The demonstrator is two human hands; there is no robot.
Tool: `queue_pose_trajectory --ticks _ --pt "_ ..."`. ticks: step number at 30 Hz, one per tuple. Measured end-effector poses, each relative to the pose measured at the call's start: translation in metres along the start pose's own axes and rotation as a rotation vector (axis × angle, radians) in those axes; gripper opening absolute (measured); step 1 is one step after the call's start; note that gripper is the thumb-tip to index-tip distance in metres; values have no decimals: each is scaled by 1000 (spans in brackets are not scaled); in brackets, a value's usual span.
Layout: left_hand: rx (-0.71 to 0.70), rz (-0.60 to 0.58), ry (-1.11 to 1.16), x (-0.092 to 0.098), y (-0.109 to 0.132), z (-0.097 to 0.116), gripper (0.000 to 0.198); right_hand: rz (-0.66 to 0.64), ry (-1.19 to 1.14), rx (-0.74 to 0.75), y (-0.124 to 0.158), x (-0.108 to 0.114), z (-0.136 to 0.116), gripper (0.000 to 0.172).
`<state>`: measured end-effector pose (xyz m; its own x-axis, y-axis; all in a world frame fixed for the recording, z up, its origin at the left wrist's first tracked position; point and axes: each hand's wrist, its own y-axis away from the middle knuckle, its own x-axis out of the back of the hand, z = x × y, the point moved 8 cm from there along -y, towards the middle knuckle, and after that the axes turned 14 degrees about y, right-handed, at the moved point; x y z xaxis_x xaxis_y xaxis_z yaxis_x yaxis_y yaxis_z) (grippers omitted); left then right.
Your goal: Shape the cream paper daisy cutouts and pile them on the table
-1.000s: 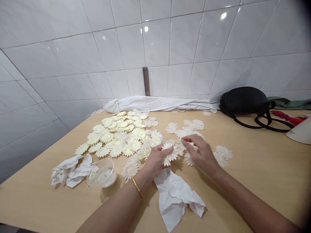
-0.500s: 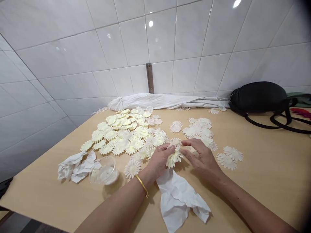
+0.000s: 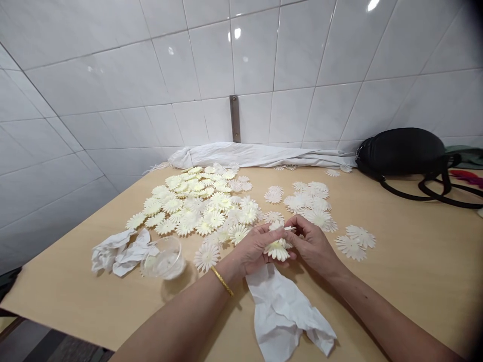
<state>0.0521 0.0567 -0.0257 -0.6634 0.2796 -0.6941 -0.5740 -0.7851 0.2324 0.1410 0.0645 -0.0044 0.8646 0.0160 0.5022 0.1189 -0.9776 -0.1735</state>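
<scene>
My left hand and my right hand meet over the wooden table, both pinched on one pale yellow paper flower held just above the surface. A gold bangle circles my left wrist. A wide spread of pale yellow paper flowers lies to the left of my hands. A smaller group of white paper flowers lies just beyond my right hand, and two more white flowers lie to its right.
A small clear plastic cup stands left of my left arm, beside crumpled white paper. Another crumpled white sheet lies under my wrists. A rolled white cloth runs along the tiled wall. A black bag with straps sits at the back right.
My right hand came in from the white flowers to meet my left hand, and both now hold the same flower. The camera view shifted slightly left and down.
</scene>
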Motion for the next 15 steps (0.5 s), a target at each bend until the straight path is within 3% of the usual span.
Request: queue_pose_trajectory --ticks 4,8,15 --pt "0 103 10 13 -2 1 30 103 158 38 0 10 -4 27" --pt "-93 227 23 26 -4 9 26 131 222 98 -2 13 -9 29" --pt "-78 172 13 14 1 9 34 197 233 82 1 12 -8 20"
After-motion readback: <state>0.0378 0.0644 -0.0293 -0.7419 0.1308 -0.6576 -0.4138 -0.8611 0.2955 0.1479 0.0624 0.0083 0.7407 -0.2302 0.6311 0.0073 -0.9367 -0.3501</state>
